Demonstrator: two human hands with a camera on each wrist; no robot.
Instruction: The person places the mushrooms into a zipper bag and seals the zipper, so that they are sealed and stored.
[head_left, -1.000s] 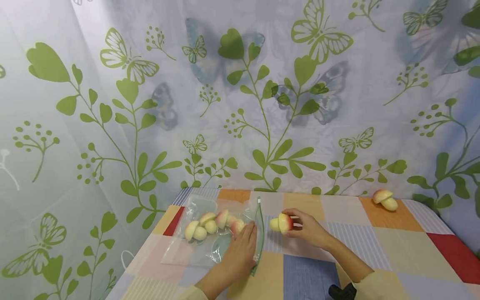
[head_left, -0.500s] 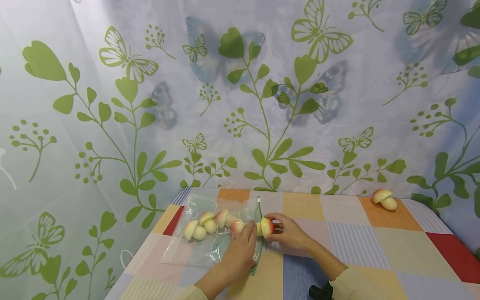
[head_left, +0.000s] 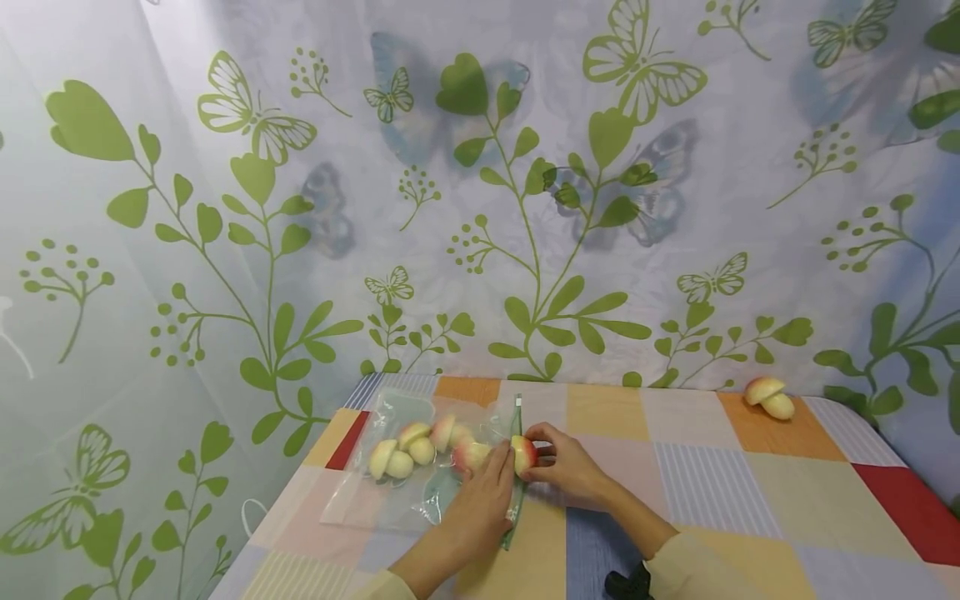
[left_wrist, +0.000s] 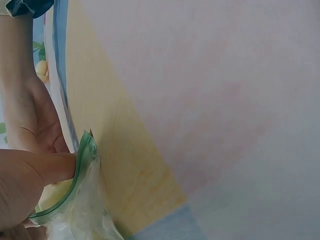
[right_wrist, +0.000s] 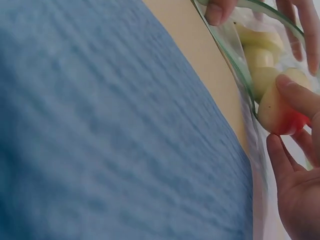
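Note:
A clear zip bag (head_left: 360,500) with a green zip edge (right_wrist: 227,45) lies on the table, several toy mushrooms (head_left: 391,461) inside it. My left hand (head_left: 480,496) lies across the bag at its mouth. Its thumb reaches in at the green rim, with the other fingers on the outside, and holds the mouth apart. Between thumb and fingers, my right hand (head_left: 573,468) pinches a red-and-yellow toy mushroom (right_wrist: 282,110) by its cap. That mushroom's stem points into the bag's mouth, and the cap is right at the rim.
Another toy mushroom (head_left: 770,398) lies near the back right of the patchwork tablecloth (head_left: 795,492). A curtain (head_left: 480,208) printed with leaves and butterflies hangs just behind the table. A white cable loop (head_left: 253,510) shows beyond the left edge.
My right hand has moved left with its toy mushroom, from beside the bag to its mouth, stem first. A mushroom inside has shifted slightly left. My left hand stays at the rim.

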